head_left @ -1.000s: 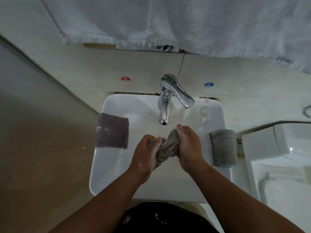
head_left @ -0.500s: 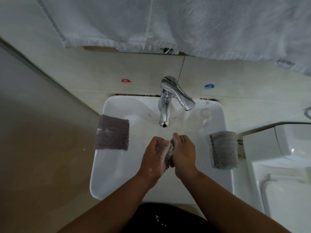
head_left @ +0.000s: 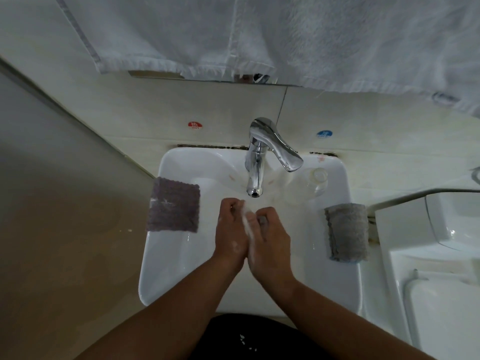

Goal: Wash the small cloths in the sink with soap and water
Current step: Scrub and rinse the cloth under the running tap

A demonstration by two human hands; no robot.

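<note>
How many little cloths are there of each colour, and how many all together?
Purple: 1, the purple cloth on the sink's left rim
Grey: 2, the folded grey cloth on the right rim and the soapy cloth squeezed between the left hand and the right hand
Total: 3

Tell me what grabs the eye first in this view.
The left hand and right hand are pressed together over the sink, just before the faucet, gripping a sudsy cloth that barely shows. A purple cloth lies on the sink's left rim, a grey cloth on its right; a white towel hangs above.
</note>
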